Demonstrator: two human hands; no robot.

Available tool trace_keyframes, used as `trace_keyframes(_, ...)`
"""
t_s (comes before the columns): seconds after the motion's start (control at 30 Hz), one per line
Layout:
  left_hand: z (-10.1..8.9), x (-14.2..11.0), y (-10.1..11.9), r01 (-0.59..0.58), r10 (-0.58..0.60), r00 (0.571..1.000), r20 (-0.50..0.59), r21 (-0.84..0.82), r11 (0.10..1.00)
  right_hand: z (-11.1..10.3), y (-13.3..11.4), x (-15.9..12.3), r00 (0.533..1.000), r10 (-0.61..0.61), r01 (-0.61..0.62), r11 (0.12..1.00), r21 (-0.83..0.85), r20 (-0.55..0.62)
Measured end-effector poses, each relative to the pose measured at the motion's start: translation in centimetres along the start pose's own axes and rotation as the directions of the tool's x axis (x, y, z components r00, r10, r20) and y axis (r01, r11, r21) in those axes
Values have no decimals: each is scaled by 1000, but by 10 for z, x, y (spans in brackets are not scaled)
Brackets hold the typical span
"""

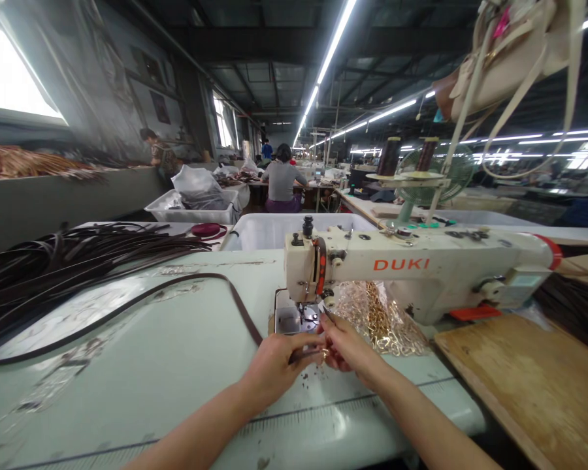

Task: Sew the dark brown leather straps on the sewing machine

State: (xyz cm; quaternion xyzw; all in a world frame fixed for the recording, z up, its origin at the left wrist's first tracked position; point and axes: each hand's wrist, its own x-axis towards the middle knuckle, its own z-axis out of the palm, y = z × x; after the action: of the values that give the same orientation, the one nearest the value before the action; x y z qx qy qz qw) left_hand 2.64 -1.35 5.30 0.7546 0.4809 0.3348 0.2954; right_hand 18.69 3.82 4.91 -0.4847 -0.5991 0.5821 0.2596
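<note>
Head view, left hand: the left hand (277, 362) is pinched closed on the dark strap (245, 310), thumb and forefinger together.
Right hand: the right hand (345, 346) is curled in, fingers drawn together, apparently about a small gold-coloured fitting (326, 356); the exact grip is partly hidden.
Strap: it loops across the table (176, 346) from the left, up to the fingers; the loose loop could drag or twist the held end if it snags on the dark strap bundle (78, 258).
Fitting: small and between both hands, it could slip or turn if either pinch loosens.
Presser foot: the hands are just before the presser foot (308, 313) of the sewing machine (353, 261); fingertips could be caught should it run while they are this near.
Hardware pile: the gold-coloured hardware pile (375, 320) lies beside the right hand, so a careless wrist sweep could scatter pieces toward the stitching area.
</note>
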Motion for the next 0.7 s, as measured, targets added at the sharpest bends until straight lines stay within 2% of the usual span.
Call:
trace_keyframes(0.17, 2, -1, 2, 30, -30, 997, -64, 3, 1000, 0, -6, -7, 1000, -18, 17, 999, 46, 12)
trace_keyframes(0.27, 0, 0, 4, 50, -55, 994, -93, -60, 997, -1, -7, -16, 989, -78, 73, 996, 47, 128)
trace_keyframes(0.33, -2, 0, 3, 75, -84, 990, -116, -82, 994, -1, -2, -20, 970, -162, 153, 986, 62, 179)
trace_keyframes(0.37, -2, 1, 2, 88, -98, 987, -127, -81, 993, -1, 1, -22, 965, -201, 193, 979, 67, 167)
trace_keyframes(0.43, -1, 1, -2, 118, -124, 982, -143, -52, 992, 0, 7, -25, 960, -269, 268, 963, 21, 70)
trace_keyframes(0.5, 0, 0, -6, 143, -142, 981, -129, -2, 990, -2, 11, -28, 938, -339, 326, 934, -144, -75)
trace_keyframes(0.6, -1, -2, -8, 126, -124, 992, -36, 56, 991, -6, 10, -34, 893, -407, 317, 872, -372, -193)
trace_keyframes(0.7, -2, -4, -4, 85, -87, 996, 25, 81, 993, -7, 7, -39, 898, -390, 283, 868, -409, -206)
